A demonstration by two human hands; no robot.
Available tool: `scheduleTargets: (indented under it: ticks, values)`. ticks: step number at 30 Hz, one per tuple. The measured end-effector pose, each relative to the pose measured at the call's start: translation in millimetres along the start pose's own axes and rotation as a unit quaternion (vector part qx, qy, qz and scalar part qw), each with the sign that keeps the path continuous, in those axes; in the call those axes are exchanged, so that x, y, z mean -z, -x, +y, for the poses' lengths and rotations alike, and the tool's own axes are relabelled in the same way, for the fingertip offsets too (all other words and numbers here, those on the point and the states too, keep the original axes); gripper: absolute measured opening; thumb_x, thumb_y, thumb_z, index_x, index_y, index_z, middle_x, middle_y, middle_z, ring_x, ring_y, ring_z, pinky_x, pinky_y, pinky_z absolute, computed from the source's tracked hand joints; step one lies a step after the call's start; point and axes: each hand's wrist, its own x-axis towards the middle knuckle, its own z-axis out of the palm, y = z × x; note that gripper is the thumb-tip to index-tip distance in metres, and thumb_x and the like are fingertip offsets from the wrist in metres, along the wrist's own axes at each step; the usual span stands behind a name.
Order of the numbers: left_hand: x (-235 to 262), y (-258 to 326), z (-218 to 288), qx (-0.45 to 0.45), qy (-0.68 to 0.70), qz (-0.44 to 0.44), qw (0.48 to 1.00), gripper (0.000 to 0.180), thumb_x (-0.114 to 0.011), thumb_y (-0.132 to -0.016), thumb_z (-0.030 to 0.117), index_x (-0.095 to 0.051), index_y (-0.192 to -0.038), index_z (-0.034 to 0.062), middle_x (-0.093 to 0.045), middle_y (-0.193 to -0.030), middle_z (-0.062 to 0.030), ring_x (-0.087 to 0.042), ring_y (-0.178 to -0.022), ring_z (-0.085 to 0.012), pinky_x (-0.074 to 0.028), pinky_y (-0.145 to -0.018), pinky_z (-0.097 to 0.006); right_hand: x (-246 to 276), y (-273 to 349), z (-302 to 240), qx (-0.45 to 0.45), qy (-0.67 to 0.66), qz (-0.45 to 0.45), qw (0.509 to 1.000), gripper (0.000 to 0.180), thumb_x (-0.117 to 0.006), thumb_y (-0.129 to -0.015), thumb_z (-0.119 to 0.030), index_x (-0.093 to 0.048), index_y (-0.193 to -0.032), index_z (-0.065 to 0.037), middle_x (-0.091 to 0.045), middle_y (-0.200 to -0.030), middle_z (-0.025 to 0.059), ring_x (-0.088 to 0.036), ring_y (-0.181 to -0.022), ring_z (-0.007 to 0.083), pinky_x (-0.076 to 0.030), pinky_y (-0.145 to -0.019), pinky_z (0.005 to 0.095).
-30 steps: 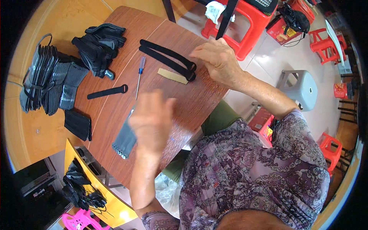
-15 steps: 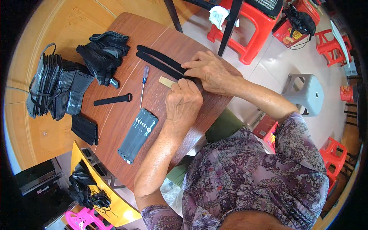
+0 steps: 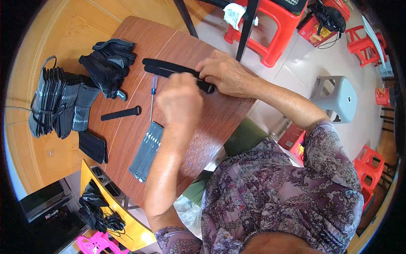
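- 1 grey strap stack [image 3: 146, 154], beside left forearm, on worktop [image 3: 211, 120]
- 1 left hand [image 3: 179, 101], blurred, at the straps' near side; can't tell grip opening or hold
- 1 right hand [image 3: 224, 77], fingers bent at the straps' right end; can't tell how tight the grip is
- 2 black strap lengths [image 3: 160, 64], side by side, under/beside hands
- 1 screwdriver [image 3: 153, 92], left of them
- 1 short black strap [image 3: 120, 113], farther left

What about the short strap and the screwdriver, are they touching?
Apart. The head view shows a strip of brown table between the short strap and the screwdriver.
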Motion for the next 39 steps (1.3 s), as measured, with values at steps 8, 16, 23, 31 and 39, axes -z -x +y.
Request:
scheduleTargets:
  ticks: [8,16,23,31,39]
  values:
    - [16.5,-5.0,-17.8,0.087,0.143,-0.002,0.986,0.01,-0.065,-0.076,0.011,-0.06,-0.078,0.0034,-0.059,-0.071,-0.0143,-0.06,-0.065,-0.0339,-0.047,-0.059,-0.044,3.4,-7.3,-14.3,-0.092,0.116,0.041,0.988,0.023,-0.068,-0.067,-0.01,-0.059,-0.085,0.002,-0.053,-0.097,0.0162,-0.051,-0.095,0.0331,-0.045,-0.08,0.043]
    - [-9.6,-18.8,11.9,-0.042,0.145,-0.029,0.988,0.018,-0.07,-0.066,0.008,-0.059,-0.08,0.0039,-0.057,-0.08,-0.0128,-0.059,-0.075,-0.0314,-0.049,-0.063,-0.042,13.2,3.8,7.1,-0.119,-0.043,0.053,0.991,0.016,-0.064,-0.076,-0.008,-0.06,-0.091,-0.002,-0.056,-0.093,0.0147,-0.055,-0.09,0.033,-0.045,-0.077,0.0396]
    - [-20.7,-25.3,23.3,-0.079,0.19,-0.104,0.973,0.039,-0.078,-0.062,0.021,-0.057,-0.089,0.0022,-0.054,-0.086,-0.0139,-0.057,-0.081,-0.0334,-0.048,-0.068,-0.042,27.3,8.7,23.9,-0.163,-0.186,0.05,0.968,0.011,-0.059,-0.081,-0.006,-0.064,-0.088,0.0,-0.059,-0.084,0.0095,-0.058,-0.08,0.0202,-0.046,-0.072,0.0313]
    - [-34.9,-10.3,28.8,-0.144,0.055,-0.083,0.985,0.012,-0.059,-0.073,0.008,-0.051,-0.077,0.0011,-0.05,-0.084,-0.0138,-0.054,-0.078,-0.0318,-0.05,-0.063,-0.04,21.4,12.6,20.7,-0.138,-0.263,0.09,0.951,0.014,-0.059,-0.081,-0.003,-0.064,-0.093,0.001,-0.062,-0.089,0.0082,-0.058,-0.082,0.0191,-0.046,-0.075,0.0296]
    - [7.6,36.1,75.3,-0.162,0.207,-0.091,0.96,0.023,-0.062,-0.071,0.01,-0.054,-0.086,-0.0046,-0.05,-0.089,-0.0182,-0.05,-0.079,-0.0328,-0.046,-0.07,-0.041,31.5,59.6,21.4,0.059,-0.038,0.081,0.994,0.032,-0.065,-0.062,0.006,-0.065,-0.093,-0.001,-0.064,-0.104,0.009,-0.056,-0.09,0.0283,-0.047,-0.076,0.0368]
